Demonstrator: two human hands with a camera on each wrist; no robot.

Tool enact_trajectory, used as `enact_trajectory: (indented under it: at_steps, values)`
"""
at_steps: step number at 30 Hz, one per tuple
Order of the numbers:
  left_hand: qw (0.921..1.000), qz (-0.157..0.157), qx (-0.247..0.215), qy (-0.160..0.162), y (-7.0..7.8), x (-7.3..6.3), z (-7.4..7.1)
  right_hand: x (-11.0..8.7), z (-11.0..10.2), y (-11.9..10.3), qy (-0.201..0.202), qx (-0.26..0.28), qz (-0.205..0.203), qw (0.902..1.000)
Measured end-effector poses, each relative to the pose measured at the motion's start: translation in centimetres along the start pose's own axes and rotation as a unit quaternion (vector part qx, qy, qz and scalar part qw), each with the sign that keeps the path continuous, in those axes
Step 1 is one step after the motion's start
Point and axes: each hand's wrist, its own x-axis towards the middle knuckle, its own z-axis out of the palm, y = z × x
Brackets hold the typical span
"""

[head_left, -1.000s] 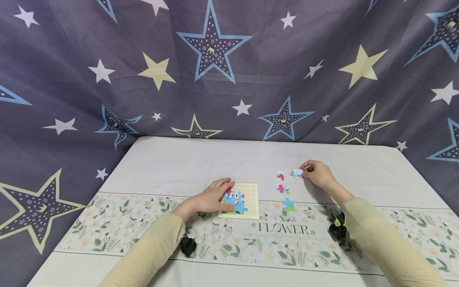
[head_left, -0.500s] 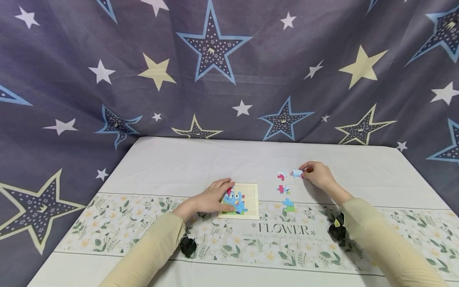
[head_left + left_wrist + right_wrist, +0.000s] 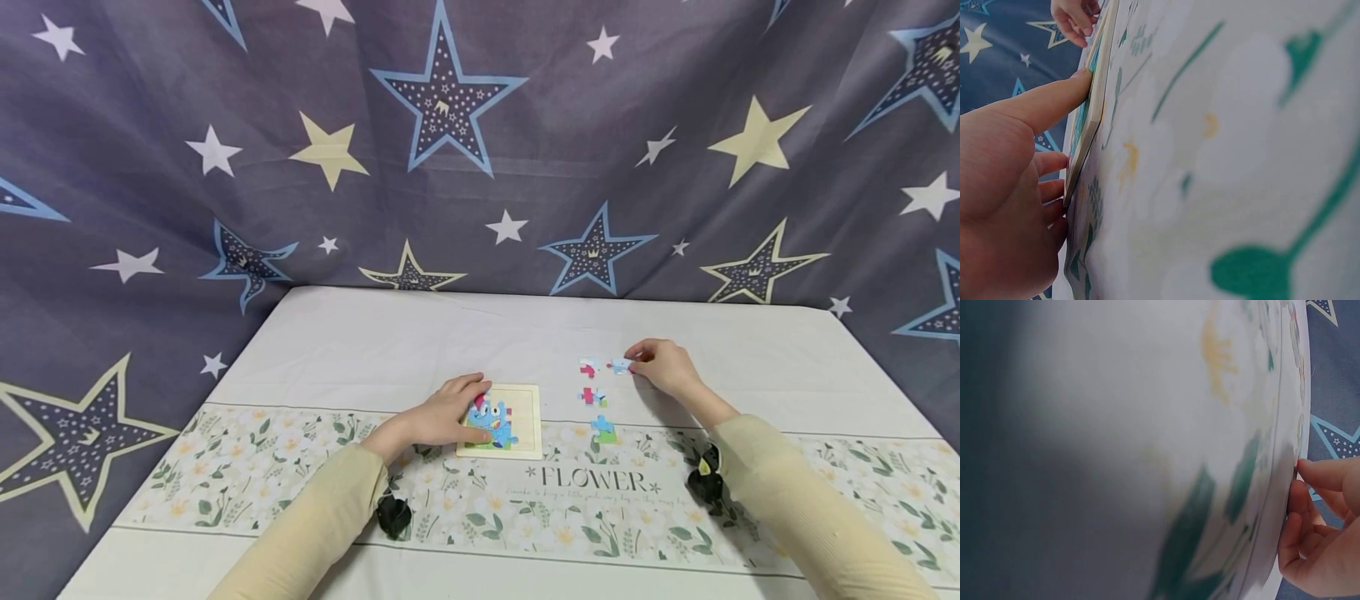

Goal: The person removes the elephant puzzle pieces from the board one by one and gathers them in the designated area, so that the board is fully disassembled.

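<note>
The right hand [image 3: 666, 367] pinches a puzzle piece [image 3: 618, 366], its fingers hiding the right end. Left of these fingers, three loose pieces [image 3: 588, 397] lie on the bench [image 3: 465, 329], too small to read. The left hand [image 3: 438, 417], fingers loosely spread, covers the left edge of a wooden tray [image 3: 536, 421] and part of its blue picture [image 3: 501, 429].

Blue-and-white puzzle piece [image 3: 620, 366], cream frame [image 3: 537, 421], flower-patterned white tablecloth [image 3: 420, 333], starry grey-purple backdrop [image 3: 532, 158]

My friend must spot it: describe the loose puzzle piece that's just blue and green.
On the table, go right from the tray to the column of loose pieces. It's the piece nearest the word FLOWER, the only one there without pink.
</note>
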Motion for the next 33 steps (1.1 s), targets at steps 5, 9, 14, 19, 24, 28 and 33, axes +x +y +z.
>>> enact_trajectory:
  at_steps: [5,9,14,19,24,28,33]
  values:
    - [1.0,0.0,-0.002,-0.002,0.0,0.0,0.0,-0.2,0.0,-0.4,0.005,-0.003,0.0,1.0]
    - [1.0,0.001,-0.004,-0.002,0.0,0.0,0.0,-0.3,-0.1,-0.9,0.01,0.002,-0.011,0.9999]
    - [1.0,0.0,-0.004,0.0,-0.1,0.1,0.0,-0.6,0.1,-2.0,0.011,0.019,-0.033,0.9992]
    - [1.0,-0.001,-0.002,-0.001,-0.1,0.1,0.1,-0.9,0.6,-3.3,-0.003,0.03,-0.048,0.9984]
    - [1.0,0.0,-0.003,0.0,-0.1,0.1,0.1,-1.2,1.3,-4.6,-0.017,0.04,-0.063,0.997]
    - [1.0,-0.001,-0.001,0.0,0.0,0.0,0.0,-1.4,1.8,-5.5,-0.026,0.045,-0.078,0.9956]
    - [1.0,-0.004,0.003,-0.001,0.2,0.0,0.0,-1.8,2.6,-7.0,-0.039,0.045,-0.082,0.9948]
